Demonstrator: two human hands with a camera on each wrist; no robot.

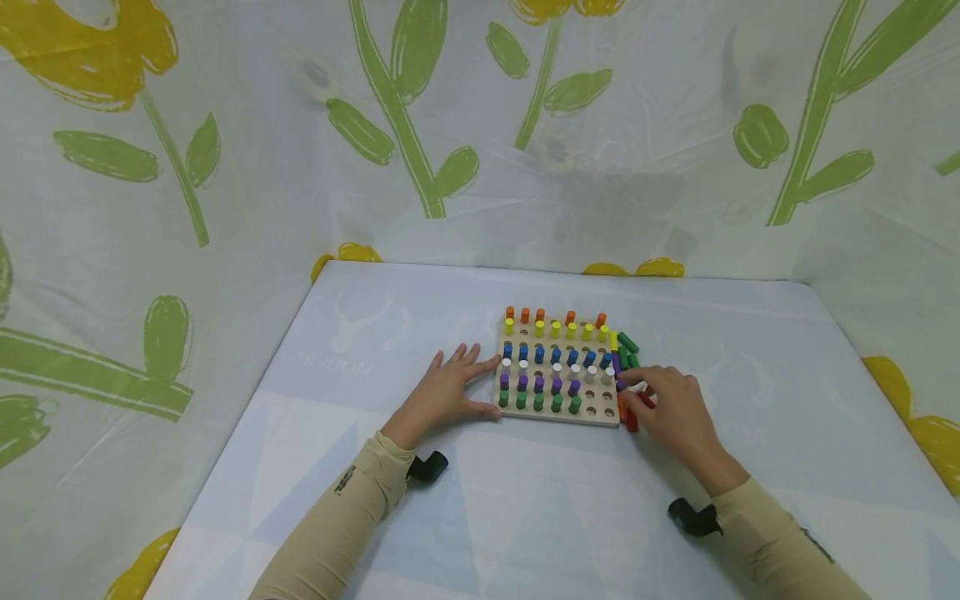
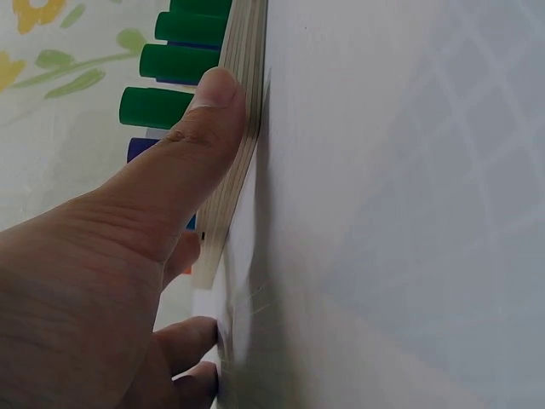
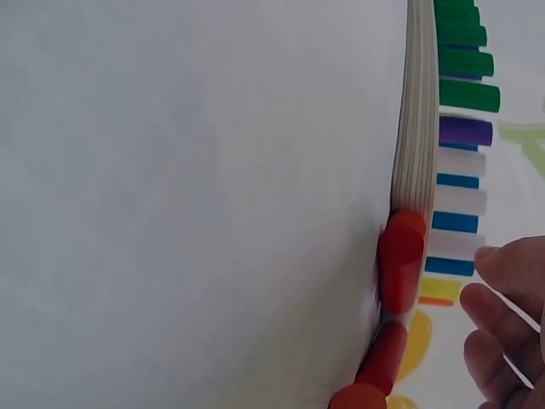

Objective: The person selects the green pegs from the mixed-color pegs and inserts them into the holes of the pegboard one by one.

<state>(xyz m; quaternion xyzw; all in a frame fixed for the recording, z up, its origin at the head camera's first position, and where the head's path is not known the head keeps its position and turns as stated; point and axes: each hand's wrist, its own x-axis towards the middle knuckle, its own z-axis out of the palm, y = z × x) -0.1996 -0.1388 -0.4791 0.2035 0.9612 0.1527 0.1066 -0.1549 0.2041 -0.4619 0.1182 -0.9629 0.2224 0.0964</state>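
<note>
A wooden pegboard stands with rows of orange, yellow, blue, white, purple and green pegs. My left hand spreads its fingers at the board's left side. Its thumb presses the board's edge in the left wrist view. My right hand bends over loose pegs at the right side, thumb and forefinger close together. A purple peg shows right at those fingertips; I cannot tell whether they pinch it. In the right wrist view, the right fingertips hover near the tops of standing pegs.
Loose green pegs, a yellow peg and red pegs lie along the board's right edge. Green and purple rows have open holes at their right ends. The pale patterned table backs onto a flower-print curtain.
</note>
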